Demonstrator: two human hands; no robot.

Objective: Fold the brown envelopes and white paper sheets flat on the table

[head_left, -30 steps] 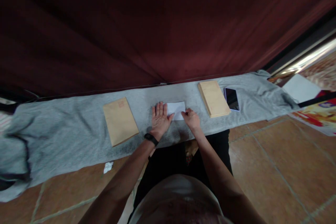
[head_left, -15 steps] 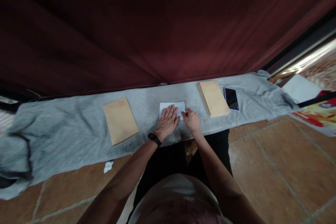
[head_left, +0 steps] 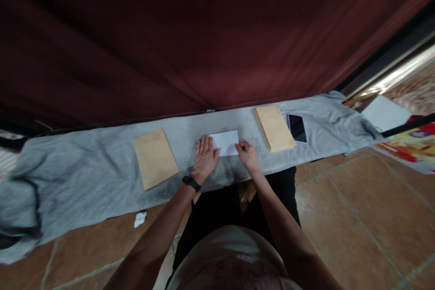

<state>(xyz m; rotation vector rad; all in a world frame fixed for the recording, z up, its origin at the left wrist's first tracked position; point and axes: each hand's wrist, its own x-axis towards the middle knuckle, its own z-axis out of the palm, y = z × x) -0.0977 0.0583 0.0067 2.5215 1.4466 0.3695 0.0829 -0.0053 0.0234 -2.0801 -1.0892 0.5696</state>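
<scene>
A small white sheet of paper (head_left: 227, 142) lies on the grey cloth in front of me; whether it is folded I cannot tell. My left hand (head_left: 205, 156) rests flat over its left end, fingers stretched out and a dark band on the wrist. At the lower right corner, my right hand (head_left: 247, 154) pinches the paper's edge between thumb and curled fingers. To the left lies a brown envelope (head_left: 156, 159) with a red mark near its top. A stack of brown envelopes (head_left: 275, 128) sits to the right.
A phone (head_left: 297, 128) lies right of the stack. The grey cloth (head_left: 102, 167) covers a long narrow surface, with a dark red curtain (head_left: 217, 45) behind it. A crumpled white scrap (head_left: 140, 219) is on the tiled floor (head_left: 343, 208).
My left hand has slid left across the paper to its left end, baring more of the sheet. My right hand stays at the right corner.
</scene>
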